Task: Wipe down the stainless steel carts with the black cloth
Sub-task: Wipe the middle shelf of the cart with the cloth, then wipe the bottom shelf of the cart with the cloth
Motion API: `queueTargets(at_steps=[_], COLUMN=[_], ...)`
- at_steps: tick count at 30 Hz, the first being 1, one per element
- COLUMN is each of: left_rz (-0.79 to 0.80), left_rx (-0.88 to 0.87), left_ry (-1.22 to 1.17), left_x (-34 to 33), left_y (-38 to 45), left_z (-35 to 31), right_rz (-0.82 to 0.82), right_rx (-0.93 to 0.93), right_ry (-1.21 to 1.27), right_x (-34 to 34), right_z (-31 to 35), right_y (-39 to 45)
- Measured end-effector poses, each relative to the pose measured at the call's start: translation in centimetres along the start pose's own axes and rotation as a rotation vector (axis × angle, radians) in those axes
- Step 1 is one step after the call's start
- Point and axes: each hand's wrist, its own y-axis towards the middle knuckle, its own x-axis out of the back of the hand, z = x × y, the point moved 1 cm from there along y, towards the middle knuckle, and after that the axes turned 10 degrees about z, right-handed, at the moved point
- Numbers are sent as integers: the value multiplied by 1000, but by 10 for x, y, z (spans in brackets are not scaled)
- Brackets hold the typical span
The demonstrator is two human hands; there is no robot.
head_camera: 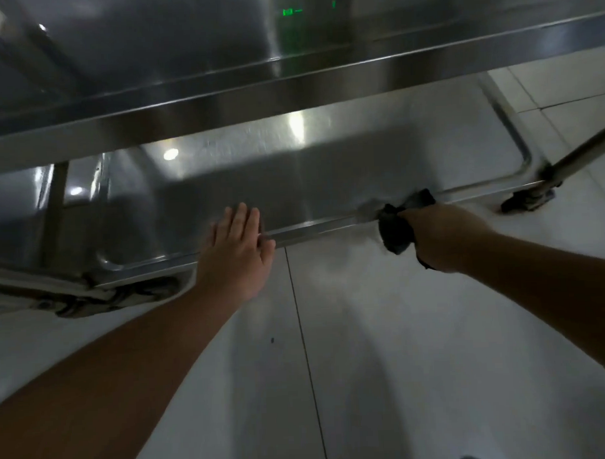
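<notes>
A stainless steel cart fills the upper half of the view, with a top shelf (221, 101) and a lower shelf (327, 180) beneath it. My right hand (438, 235) is closed around a bunched black cloth (397, 229), which presses against the front rim of the lower shelf right of centre. My left hand (236, 252) lies flat with its fingers together on the same front rim, left of the cloth and apart from it. Both forearms reach in from the bottom corners.
A caster wheel (530, 200) sits under the cart's right front corner, beside a slanted metal leg (586, 154). Another caster (125, 297) shows at the left front corner. White tiled floor (367, 347) lies below the cart.
</notes>
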Motion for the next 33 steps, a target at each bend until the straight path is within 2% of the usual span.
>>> queueTargets(at_steps=[5, 8, 15, 22, 28, 33], left_rz=[222, 357, 510, 549, 451, 381], left_rx=[-68, -50, -11, 64, 82, 50], left_ry=[85, 59, 34, -66, -117, -118], left_x=[29, 51, 146, 292, 401, 478], left_y=[-76, -124, -239, -344, -412, -437], left_z=[-19, -26, -45, -70, -76, -65], right_rz=[209, 300, 420, 488, 409, 318], right_rx=[-38, -50, -67, -7, 57, 14], right_ry=[49, 114, 172, 219, 141, 143], right_x=[-8, -9, 31, 146, 252, 330], right_z=[41, 54, 73, 90, 103, 114], right_y=[-58, -102, -228, -364, -460, -508])
